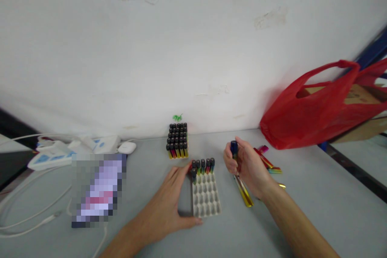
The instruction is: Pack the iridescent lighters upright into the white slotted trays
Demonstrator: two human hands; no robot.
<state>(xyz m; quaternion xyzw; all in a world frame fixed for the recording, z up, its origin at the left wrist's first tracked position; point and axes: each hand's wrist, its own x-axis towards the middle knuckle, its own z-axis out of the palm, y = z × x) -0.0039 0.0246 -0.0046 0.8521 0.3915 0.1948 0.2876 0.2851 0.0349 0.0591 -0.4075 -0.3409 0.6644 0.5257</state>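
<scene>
A pale tray [208, 209] with rows of rounded pockets lies in front of me. Colourful black-topped cylinders that look like batteries [203, 166] stand along its far row, with one more behind the left end. My left hand [169, 197] spans the tray's left side, fingers at the far corner and thumb at the near edge. To the right, my right hand [246, 165] is closed around an upright battery [234, 147] with a dark blue top. Below that hand lies a shiny yellow-and-brown strip-like piece [244, 193]; its upper end is partly hidden.
A block of black-topped batteries [177, 141] stands near the wall, by a small green object [177, 117]. More shiny coloured pieces [267, 161] lie beyond my right hand. A red bag [308, 117] stands at right; a power strip [75, 149], cables and blurred phone-like item [99, 189] are left.
</scene>
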